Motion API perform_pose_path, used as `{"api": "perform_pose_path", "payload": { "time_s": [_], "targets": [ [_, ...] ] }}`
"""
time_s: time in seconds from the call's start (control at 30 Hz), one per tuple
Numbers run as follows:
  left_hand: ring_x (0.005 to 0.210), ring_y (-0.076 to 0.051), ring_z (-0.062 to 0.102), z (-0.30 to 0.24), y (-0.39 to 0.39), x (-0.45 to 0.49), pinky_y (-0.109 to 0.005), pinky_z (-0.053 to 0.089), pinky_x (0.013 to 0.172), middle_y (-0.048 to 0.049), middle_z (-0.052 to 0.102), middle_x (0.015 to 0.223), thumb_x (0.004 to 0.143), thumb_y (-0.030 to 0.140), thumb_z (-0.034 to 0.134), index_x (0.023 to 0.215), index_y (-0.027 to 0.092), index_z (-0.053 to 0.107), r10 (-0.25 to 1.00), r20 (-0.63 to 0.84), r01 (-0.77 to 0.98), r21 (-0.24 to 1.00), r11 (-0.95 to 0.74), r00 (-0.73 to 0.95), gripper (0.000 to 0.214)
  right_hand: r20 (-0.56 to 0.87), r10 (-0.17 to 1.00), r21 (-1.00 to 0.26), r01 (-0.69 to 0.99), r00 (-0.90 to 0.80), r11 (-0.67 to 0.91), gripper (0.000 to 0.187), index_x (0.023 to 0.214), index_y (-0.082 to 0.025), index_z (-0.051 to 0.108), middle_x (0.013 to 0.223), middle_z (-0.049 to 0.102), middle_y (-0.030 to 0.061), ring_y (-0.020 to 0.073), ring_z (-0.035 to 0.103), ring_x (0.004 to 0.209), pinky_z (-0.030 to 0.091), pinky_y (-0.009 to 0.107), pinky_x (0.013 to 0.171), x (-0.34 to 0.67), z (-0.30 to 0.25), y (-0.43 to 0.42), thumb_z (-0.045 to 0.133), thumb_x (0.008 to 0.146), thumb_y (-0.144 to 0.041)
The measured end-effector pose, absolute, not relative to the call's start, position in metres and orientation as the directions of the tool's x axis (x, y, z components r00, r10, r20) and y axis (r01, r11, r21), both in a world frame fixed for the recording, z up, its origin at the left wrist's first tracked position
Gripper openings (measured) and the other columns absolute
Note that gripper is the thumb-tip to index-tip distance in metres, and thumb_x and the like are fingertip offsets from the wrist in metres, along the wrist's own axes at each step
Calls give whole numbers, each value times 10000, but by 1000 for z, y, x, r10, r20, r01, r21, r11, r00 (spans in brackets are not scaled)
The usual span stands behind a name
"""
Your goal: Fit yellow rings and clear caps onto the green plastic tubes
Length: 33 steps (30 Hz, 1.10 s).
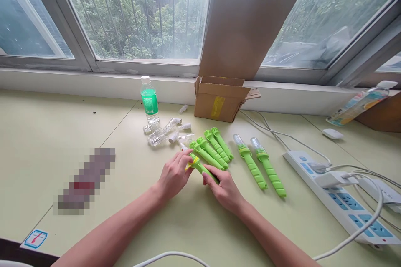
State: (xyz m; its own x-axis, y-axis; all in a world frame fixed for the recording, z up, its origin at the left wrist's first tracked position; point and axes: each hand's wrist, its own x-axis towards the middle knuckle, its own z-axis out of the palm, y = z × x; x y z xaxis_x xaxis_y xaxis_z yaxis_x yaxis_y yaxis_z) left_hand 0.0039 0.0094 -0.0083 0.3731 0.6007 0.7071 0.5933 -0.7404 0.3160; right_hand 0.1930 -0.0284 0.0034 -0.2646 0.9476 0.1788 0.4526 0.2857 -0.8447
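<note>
While the right hand (226, 190) grasps a green handle (200, 167), the left hand (174, 176) pinches its yellow-ringed end (194, 160).

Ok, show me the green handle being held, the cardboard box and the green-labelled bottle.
Green handle (201, 168), head view: its bare green shaft.
Cardboard box (228, 103), head view: its front wall.
Green-labelled bottle (149, 102), head view: on its label.
</note>
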Motion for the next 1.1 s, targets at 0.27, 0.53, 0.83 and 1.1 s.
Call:
{"api": "perform_pose_path", "payload": {
  "time_s": [0.27, 0.53, 0.83, 1.1],
  "targets": [
    [1070, -214, 651, -9, 7, 4, -322, 575, 796, -127, 648, 1180, 871, 142, 566, 949, 202, 479, 571, 743, 558, 325, -763, 348, 131, 80, 977, -937, 318, -199, 142, 240, 981, -220, 499, 727, 612, -3, 147, 526, 593, 429, 268, 535, 193, -4, -30, 597, 850, -396],
    [1031, -205, 668, -8, 10, 2, -316, 576, 790, -113, 657, 1162, 883, 123, 521, 953, 204, 494, 575, 739, 549, 335, -766, 350, 110, 105, 967, -911, 368, -230, 187, 266, 876, -194, 598, 684, 554, 10, 133, 477, 543, 403, 273, 513, 194, 1, -28, 506, 902, -442],
    [1004, -209, 676, -8, 8, 3, -324, 573, 790, -107, 659, 1162, 870, 137, 560, 942, 204, 512, 548, 755, 556, 298, -776, 360, 109, 98, 964, -907, 378, -246, 188, 295, 821, -197, 563, 608, 518, -10, 128, 447, 512, 357, 267, 480, 196, -2, -29, 461, 926, -453],
    [1000, -202, 674, -6, 6, 4, -310, 576, 764, -108, 653, 1170, 880, 142, 550, 958, 206, 501, 552, 753, 565, 296, -770, 358, 112, 50, 978, -960, 260, -203, 103, 305, 1055, -216, 531, 739, 602, 0, 132, 517, 560, 431, 261, 510, 193, -5, -29, 573, 868, -452]
  ]
}}
